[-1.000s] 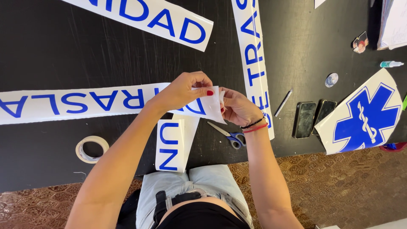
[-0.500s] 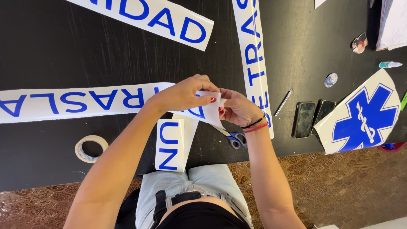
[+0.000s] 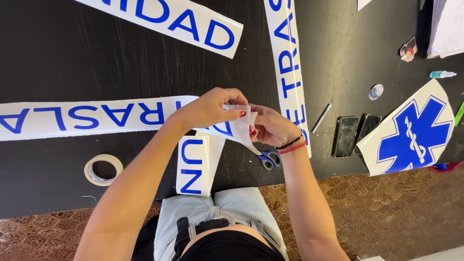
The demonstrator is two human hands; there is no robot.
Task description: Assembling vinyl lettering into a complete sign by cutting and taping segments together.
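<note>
Both my hands meet over the end of a long white sticker strip (image 3: 92,117) with blue letters, lying across a black table (image 3: 96,63). My left hand (image 3: 210,110) pinches the strip's end from above. My right hand (image 3: 273,126) grips a translucent film layer (image 3: 240,129) that lifts off that end, fingers closed on it. A second short white strip with blue letters (image 3: 195,164) lies just below my hands, hanging over the table's near edge. Blue-handled scissors (image 3: 266,157) rest under my right wrist.
Two more lettered strips lie at the top (image 3: 169,21) and upright at centre (image 3: 287,67). A masking tape roll (image 3: 103,169) sits near left. At right: a pen (image 3: 321,117), two dark phones (image 3: 346,136), a blue star sticker (image 3: 411,133), a small bottle (image 3: 442,74).
My hands have drawn closer together on the strip's end, and the film has peeled a little further away from it. Nothing else on the table has moved.
</note>
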